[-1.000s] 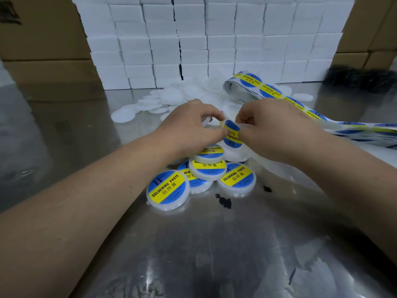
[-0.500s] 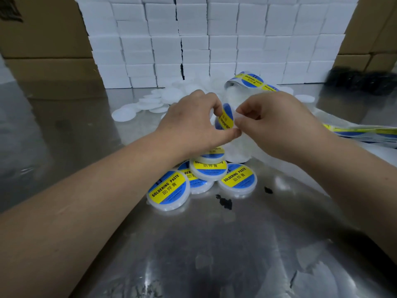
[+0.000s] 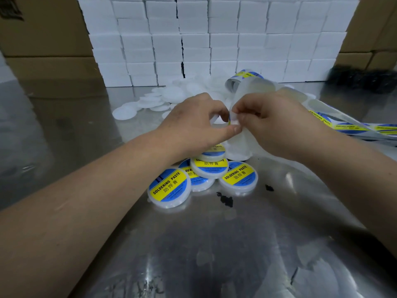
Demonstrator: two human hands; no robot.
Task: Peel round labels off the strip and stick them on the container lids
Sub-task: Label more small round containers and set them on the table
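Starting far left: got brown cardboard boxes (image 3: 43, 39) stacked behind a shiny metal table (image 3: 64, 130). Moving in, looking at a wall of small white boxes (image 3: 214, 39) along the back, with a scatter of blank white lids (image 3: 150, 100) lying on the table in front of it.

Next up, the left hand (image 3: 193, 123), raised above the table, curled, thumb and forefinger pinching a round label (image 3: 230, 121). Only catching a sliver of blue and yellow between the fingertips, so can't say how far off the backing. Right under that hand, counting at least four labelled containers (image 3: 169, 187) in a loose overlapping heap, "SOLDERING PASTE" side up. Also spotting a few dark specks (image 3: 225, 200) just beside the heap.

Then the right hand (image 3: 277, 125), fingertips meeting the left's, gripping the translucent backing strip (image 3: 255, 87) arcing up and over it. Tracing that back to a roll (image 3: 242, 77) near the white boxes.

Finishing far right with unpeeled label strip (image 3: 354, 126) lying on the table, plus a dark blurry thing (image 3: 361, 79) at the back edge.
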